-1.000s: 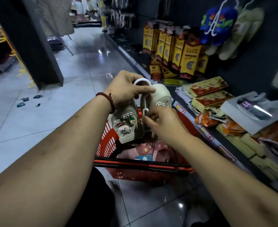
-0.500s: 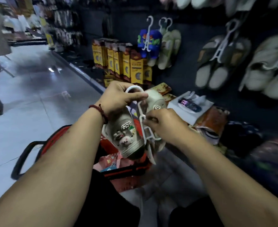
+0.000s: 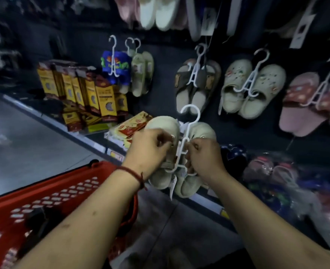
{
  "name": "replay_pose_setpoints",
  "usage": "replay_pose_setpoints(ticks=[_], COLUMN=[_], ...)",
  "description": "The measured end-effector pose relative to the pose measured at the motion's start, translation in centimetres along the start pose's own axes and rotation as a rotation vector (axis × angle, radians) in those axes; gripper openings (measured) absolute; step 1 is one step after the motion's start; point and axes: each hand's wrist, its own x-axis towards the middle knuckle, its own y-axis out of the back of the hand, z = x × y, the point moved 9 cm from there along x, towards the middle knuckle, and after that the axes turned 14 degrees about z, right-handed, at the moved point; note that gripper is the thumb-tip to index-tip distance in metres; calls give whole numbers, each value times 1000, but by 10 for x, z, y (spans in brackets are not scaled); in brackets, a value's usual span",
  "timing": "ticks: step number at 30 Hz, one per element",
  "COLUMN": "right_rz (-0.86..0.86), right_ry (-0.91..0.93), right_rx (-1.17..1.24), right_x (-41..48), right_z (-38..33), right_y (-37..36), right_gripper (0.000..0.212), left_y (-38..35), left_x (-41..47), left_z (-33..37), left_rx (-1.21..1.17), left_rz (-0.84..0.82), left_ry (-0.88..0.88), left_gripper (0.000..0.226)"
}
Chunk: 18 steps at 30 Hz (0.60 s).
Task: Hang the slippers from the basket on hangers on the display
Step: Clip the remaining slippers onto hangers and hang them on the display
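Note:
A pair of cream slippers (image 3: 204,131) hangs on a white plastic hanger (image 3: 187,125) that I hold up in front of the dark display wall (image 3: 166,74). My left hand (image 3: 150,152) grips the left slipper and my right hand (image 3: 205,156) pinches the hanger's stem beside the right slipper. The hanger's hook points up, free of the wall. The red basket (image 3: 49,195) sits low at the left, behind my left forearm; its contents are hidden.
Several slipper pairs hang on the wall: blue (image 3: 115,65), brown (image 3: 197,82), cream (image 3: 251,88), pink (image 3: 311,101). Yellow boxes (image 3: 86,92) and flat packets (image 3: 129,127) fill the shelf. Bagged slippers (image 3: 273,171) lie at right. Grey tiled floor (image 3: 24,136) spreads left.
The view swung right and up toward the wall. I raised the slippers on the hanger away from the basket, and my left hand moved from the hook down to the left slipper.

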Motion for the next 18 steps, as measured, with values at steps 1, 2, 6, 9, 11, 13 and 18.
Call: replay_pose_setpoints(ticks=[1, 2, 6, 9, 11, 13, 18], right_rz=[4, 23, 98, 149, 199, 235, 274], right_ry=[4, -6, 3, 2, -6, -13, 33], right_rx=[-18, -13, -54, -77, -71, -87, -226], right_x=[5, 10, 33, 58, 78, 98, 148], right_z=[4, 7, 14, 24, 34, 44, 49], right_y=[5, 10, 34, 50, 61, 71, 102], right_gripper=[41, 41, 46, 45, 40, 35, 33], left_y=[-15, -27, -78, -109, -127, -147, -174], left_x=[-2, -1, 14, 35, 49, 60, 84], left_z=[6, 13, 39, 54, 64, 75, 106], left_rx=[-10, -21, -86, -108, -154, -185, -284], left_rz=[-51, -76, -138, -84, -15, 21, 85], left_ry=[-14, -33, -78, -95, -81, -74, -56], left_gripper=[15, 16, 16, 15, 17, 23, 18])
